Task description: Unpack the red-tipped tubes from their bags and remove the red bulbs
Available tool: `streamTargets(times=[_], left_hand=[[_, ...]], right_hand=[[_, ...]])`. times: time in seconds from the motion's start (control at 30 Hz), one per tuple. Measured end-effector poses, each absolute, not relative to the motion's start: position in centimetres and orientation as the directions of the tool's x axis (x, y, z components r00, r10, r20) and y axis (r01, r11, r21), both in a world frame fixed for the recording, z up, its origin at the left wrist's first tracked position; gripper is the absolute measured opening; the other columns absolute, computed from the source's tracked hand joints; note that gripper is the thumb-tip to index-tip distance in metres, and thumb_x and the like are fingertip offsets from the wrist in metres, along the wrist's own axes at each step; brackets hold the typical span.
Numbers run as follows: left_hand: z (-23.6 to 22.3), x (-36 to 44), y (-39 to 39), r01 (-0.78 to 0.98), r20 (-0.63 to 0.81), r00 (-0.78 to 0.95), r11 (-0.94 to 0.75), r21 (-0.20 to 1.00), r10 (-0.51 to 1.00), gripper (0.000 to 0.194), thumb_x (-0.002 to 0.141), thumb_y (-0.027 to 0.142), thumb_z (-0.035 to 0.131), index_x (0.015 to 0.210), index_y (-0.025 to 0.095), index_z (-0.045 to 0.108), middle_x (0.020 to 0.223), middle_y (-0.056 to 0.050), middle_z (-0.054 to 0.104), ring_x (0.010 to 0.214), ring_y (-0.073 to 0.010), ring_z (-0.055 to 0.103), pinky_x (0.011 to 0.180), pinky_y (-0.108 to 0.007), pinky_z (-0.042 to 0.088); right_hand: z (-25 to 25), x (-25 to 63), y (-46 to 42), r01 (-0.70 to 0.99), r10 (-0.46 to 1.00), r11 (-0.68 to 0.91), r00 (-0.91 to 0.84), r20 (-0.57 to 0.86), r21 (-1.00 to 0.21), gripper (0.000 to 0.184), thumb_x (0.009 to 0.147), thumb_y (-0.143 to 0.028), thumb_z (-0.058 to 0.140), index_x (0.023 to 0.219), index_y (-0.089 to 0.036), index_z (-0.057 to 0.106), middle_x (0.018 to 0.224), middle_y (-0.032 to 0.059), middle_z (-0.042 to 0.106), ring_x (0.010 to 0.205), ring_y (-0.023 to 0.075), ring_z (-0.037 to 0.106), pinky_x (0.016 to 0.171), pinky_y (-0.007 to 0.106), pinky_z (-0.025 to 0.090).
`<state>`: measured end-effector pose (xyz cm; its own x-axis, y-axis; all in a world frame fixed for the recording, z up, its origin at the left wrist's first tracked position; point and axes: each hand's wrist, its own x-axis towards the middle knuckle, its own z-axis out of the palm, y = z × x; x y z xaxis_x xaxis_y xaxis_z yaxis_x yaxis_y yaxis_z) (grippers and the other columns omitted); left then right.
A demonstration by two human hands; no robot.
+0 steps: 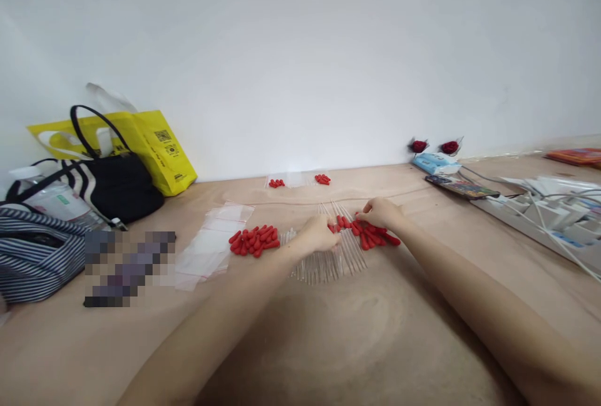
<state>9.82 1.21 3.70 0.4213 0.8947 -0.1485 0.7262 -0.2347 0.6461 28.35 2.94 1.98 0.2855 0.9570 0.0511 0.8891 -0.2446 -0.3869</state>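
Note:
My left hand is closed, its fingers curled down over a row of thin clear sticks. A small red piece shows at its fingertips, but what lies inside the fingers is hidden. Just to the right, my right hand bends in a pinch at the edge of a heap of red club-shaped pieces, with red showing at its fingertips. Between the hands, a few red pieces lie across the sticks. Left of my left hand is a second heap of red club-shaped pieces.
Clear zip bags lie left of the sticks. Near the wall are two small red groups. A yellow bag, a black bag and a striped pouch stand left. At right are a tissue pack and a cable-filled tray.

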Motion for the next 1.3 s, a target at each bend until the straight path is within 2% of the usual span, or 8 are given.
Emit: streamTargets(times=[0.2, 0.5, 0.57, 0.67, 0.87, 1.03, 1.2, 1.3], left_hand=[[2.9, 10.6, 1.9, 0.795, -0.184, 0.382, -0.221, 0.565, 0.906, 0.033, 0.054, 0.016, 0.062, 0.084, 0.019, 0.049, 0.044, 0.006, 0.056, 0.048, -0.0143, 0.056, 0.045, -0.021, 0.036], [3.8, 10.3, 1.1, 0.804, -0.171, 0.394, -0.249, 0.539, 0.903, 0.031, 0.062, 0.029, 0.063, 0.087, 0.018, 0.049, 0.043, 0.006, 0.055, 0.045, -0.0131, 0.055, 0.046, -0.021, 0.035], [4.0, 9.0, 0.6, 0.78, -0.068, 0.408, -0.309, 0.545, 0.91, 0.027, 0.066, 0.033, 0.059, 0.087, 0.019, 0.049, 0.046, 0.006, 0.055, 0.045, -0.0119, 0.053, 0.046, -0.021, 0.035], [3.6, 5.9, -0.4, 0.722, 0.229, 0.419, -0.475, 0.503, 0.879, 0.019, 0.072, 0.033, 0.054, 0.086, 0.019, 0.052, 0.052, 0.006, 0.054, 0.047, -0.0108, 0.051, 0.048, -0.021, 0.036], [1.0, -0.4, -1.9, 0.662, 0.692, 0.382, -0.704, 0.257, 0.612, 0.01, 0.078, 0.024, 0.05, 0.075, 0.018, 0.057, 0.059, 0.002, 0.056, 0.059, -0.0123, 0.05, 0.062, -0.025, 0.041], [0.5, -1.2, -1.7, 0.657, 0.741, 0.323, -0.703, 0.272, 0.589, 0.009, 0.078, 0.021, 0.05, 0.074, 0.017, 0.057, 0.063, 0.0, 0.057, 0.064, -0.0135, 0.051, 0.066, -0.028, 0.041], [0.4, -0.7, -1.9, 0.624, 0.716, 0.451, -0.762, 0.175, 0.534, 0.008, 0.076, 0.024, 0.053, 0.074, 0.018, 0.058, 0.071, -0.002, 0.061, 0.075, -0.0162, 0.051, 0.072, -0.032, 0.039], [0.3, -0.5, -2.3, 0.582, 0.707, 0.522, -0.805, 0.114, 0.477, 0.006, 0.075, 0.022, 0.054, 0.074, 0.019, 0.059, 0.073, -0.002, 0.061, 0.078, -0.0164, 0.05, 0.074, -0.032, 0.038]], right_hand=[[2.1, 29.0, 3.1, 0.88, 0.936, -0.268, 0.334, 0.109, -0.392, 0.037, 0.073, -0.049, 0.047, 0.088, -0.021, 0.065, 0.084, 0.0074, 0.066, 0.085, 0.0223, 0.058, 0.068, 0.03, 0.038], [2.2, 27.5, 2.6, 0.89, 0.959, -0.192, 0.259, 0.112, -0.413, 0.026, 0.073, -0.039, 0.048, 0.081, -0.02, 0.065, 0.074, 0.0044, 0.067, 0.073, 0.0183, 0.059, 0.058, 0.025, 0.035], [2.3, 26.6, 2.2, 0.898, 0.972, -0.148, 0.21, 0.109, -0.415, 0.025, 0.072, -0.038, 0.05, 0.08, -0.021, 0.066, 0.075, 0.0035, 0.067, 0.072, 0.017, 0.059, 0.059, 0.025, 0.035], [2.5, 25.1, 1.8, 0.909, 0.987, -0.076, 0.126, 0.099, -0.409, 0.023, 0.07, -0.04, 0.053, 0.077, -0.023, 0.066, 0.074, 0.0017, 0.067, 0.073, 0.016, 0.058, 0.065, 0.026, 0.036], [3.0, 22.2, 2.8, 0.932, 0.993, -0.077, 0.105, 0.06, -0.355, 0.023, 0.071, -0.038, 0.051, 0.071, -0.021, 0.065, 0.079, 0.0068, 0.066, 0.084, 0.0232, 0.057, 0.082, 0.042, 0.032], [3.2, 21.1, 4.7, 0.936, 0.989, -0.145, 0.133, -0.058, -0.321, 0.016, 0.065, -0.03, 0.057, 0.056, -0.016, 0.061, 0.062, 0.0083, 0.064, 0.073, 0.0245, 0.06, 0.08, 0.047, 0.034], [3.1, 21.2, 5.9, 0.927, 0.979, -0.157, 0.1, -0.179, -0.34, 0.016, 0.061, -0.027, 0.061, 0.049, -0.018, 0.058, 0.044, 0.0023, 0.057, 0.05, 0.0164, 0.056, 0.065, 0.035, 0.042], [2.9, 21.3, 6.2, 0.925, 0.981, -0.163, 0.114, -0.159, -0.344, 0.018, 0.061, -0.028, 0.061, 0.048, -0.017, 0.058, 0.041, 0.0013, 0.055, 0.046, 0.0153, 0.054, 0.059, 0.032, 0.041]])
